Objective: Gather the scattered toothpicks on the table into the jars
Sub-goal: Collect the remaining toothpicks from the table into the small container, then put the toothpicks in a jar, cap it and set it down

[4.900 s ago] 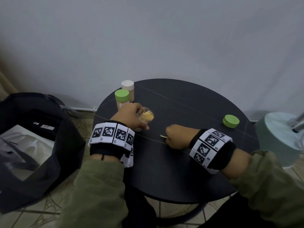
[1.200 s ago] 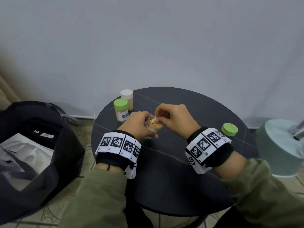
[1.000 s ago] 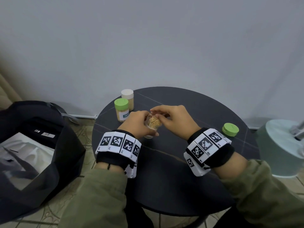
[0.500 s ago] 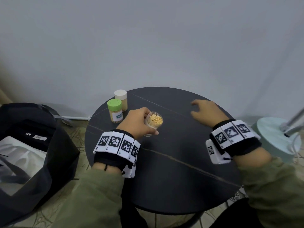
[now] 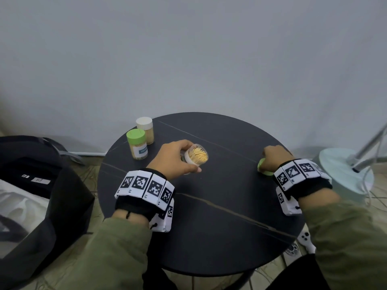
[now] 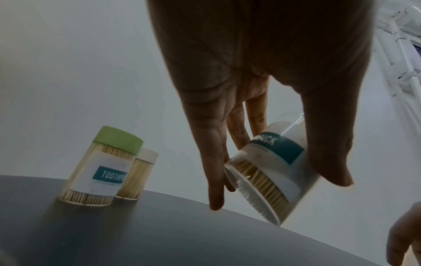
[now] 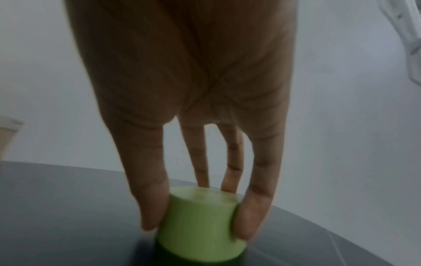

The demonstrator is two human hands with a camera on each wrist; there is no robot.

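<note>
Capping step: left hand point(image 5: 174, 159) grasps open jar point(image 5: 196, 156); right hand point(image 5: 274, 156) pinches green lid point(image 7: 200, 226) on surface. Next: carry lid to jar, align w/ rim.

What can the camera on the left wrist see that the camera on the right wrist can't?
Only the left wrist view shows the left hand gripping the open toothpick jar, tilted, beside two closed jars: the green-lidded jar and the white-lidded jar. Only the right wrist view shows the right hand pinching the loose green lid. Both show the dark table and the pale wall.
</note>
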